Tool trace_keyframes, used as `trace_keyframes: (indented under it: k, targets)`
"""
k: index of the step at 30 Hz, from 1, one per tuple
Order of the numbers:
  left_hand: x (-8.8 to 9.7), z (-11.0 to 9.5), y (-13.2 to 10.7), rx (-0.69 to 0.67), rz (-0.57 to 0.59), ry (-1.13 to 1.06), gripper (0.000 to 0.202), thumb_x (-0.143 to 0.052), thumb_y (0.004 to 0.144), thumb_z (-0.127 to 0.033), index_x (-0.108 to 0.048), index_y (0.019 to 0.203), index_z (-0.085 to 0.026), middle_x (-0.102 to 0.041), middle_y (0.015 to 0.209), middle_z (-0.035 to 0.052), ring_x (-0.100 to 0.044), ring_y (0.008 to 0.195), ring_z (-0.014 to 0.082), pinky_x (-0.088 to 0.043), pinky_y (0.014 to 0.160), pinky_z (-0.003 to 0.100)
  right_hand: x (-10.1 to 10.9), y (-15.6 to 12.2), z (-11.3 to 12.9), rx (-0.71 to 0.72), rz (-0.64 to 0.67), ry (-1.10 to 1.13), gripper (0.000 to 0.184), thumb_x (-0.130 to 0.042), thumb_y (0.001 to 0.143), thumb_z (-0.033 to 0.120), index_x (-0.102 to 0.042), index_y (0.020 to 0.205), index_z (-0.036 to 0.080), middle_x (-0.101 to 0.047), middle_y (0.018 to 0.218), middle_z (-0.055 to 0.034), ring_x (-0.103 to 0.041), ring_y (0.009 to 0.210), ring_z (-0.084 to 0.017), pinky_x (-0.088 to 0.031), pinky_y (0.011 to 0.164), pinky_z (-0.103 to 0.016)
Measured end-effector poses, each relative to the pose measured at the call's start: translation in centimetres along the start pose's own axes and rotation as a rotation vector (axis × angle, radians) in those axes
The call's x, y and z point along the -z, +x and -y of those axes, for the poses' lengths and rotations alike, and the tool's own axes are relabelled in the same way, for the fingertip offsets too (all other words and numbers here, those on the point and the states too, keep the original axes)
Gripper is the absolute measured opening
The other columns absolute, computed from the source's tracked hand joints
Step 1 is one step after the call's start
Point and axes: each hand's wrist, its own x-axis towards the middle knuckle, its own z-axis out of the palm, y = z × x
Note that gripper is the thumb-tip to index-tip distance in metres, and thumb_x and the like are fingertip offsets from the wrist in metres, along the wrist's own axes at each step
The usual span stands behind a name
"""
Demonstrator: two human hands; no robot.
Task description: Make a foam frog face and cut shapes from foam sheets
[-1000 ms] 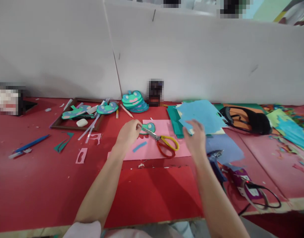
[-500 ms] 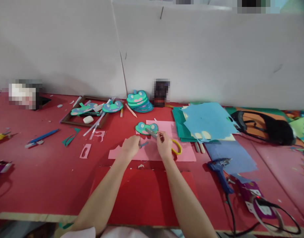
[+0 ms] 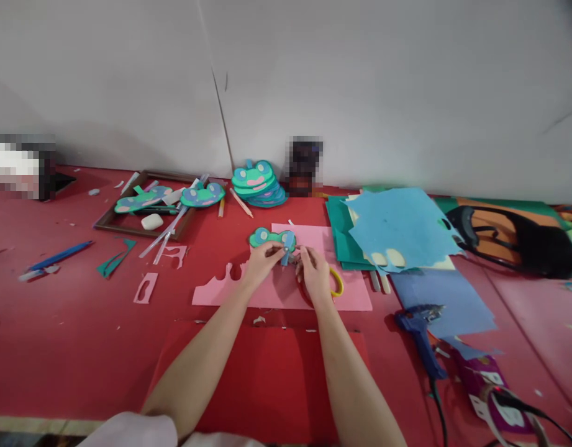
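- Handling of a blue strip (image 3: 289,239) in progress; by the look of it, a small-part step, whether creasing, straightening or placing cannot be told.
- Left hand (image 3: 261,263): narrow pinch, thumb and fingertip closed on the blue strip, held roughly upright.
- Right hand (image 3: 315,273): fingers bunched, tips just beside the blue strip; cannot tell whether holding anything.
- Green frog cutout (image 3: 259,236): just beyond the left hand, at the far edge of a pink sheet (image 3: 355,292); one end partly behind the blue strip in this view, contact unclear.
- Scissors (image 3: 338,283): on the pink sheet, partly under the right hand, yellow loop showing; cannot tell whether touched.
- Stack of frog faces (image 3: 254,180): near the wall, blue tab at the crown of the topmost; probable pattern for the blue strip.
- Glue gun (image 3: 422,341): on the tabletop (image 3: 81,347), off to the right, well apart from both hands.
- Next move, as judged: calls for a light fingertip grip, blue strip squared up against the green frog cutout, right hand kept clear of the blades. Main risk: thin strip bending or slipping.
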Motion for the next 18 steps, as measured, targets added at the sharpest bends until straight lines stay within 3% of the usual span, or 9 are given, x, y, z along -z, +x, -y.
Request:
trace_keyframes:
  k: [7,13,18]
  targets:
    - [0.09,-0.19,0.22,0.001,0.089,-0.02,0.016,-0.06,0.075,-0.033,-0.059,0.075,-0.018,-0.064,0.074,0.0017,-0.06,0.069,0.0145,-0.048,0.068,0.028,0.08,0.49,0.3,0.111,-0.007,-0.092,0.031,-0.055,0.079,0.045,-0.063,0.097,0.02,-0.063,0.082,-0.0043,-0.057,0.065,-0.015,-0.043,0.049,-0.024]
    - [0.05,-0.55,-0.18,-0.023,0.163,0.038,0.02,-0.055,0.08,-0.037,-0.062,0.083,-0.018,-0.066,0.085,0.0032,-0.061,0.081,0.0162,-0.047,0.079,0.031,0.36,0.72,0.33,0.061,-0.043,-0.009,0.023,-0.06,0.077,0.04,-0.064,0.087,0.019,-0.061,0.075,-0.0007,-0.049,0.05,-0.01,-0.041,0.046,-0.023]
    - [0.1,-0.86,-0.24,0.021,0.174,0.051,0.015,-0.057,0.078,-0.032,-0.062,0.083,-0.019,-0.066,0.087,0.0031,-0.061,0.081,0.0165,-0.048,0.079,0.032,0.45,0.77,0.17,0.047,-0.049,0.022,0.022,-0.062,0.075,0.038,-0.065,0.087,0.02,-0.061,0.076,-0.0004,-0.049,0.052,-0.009,-0.043,0.048,-0.023]
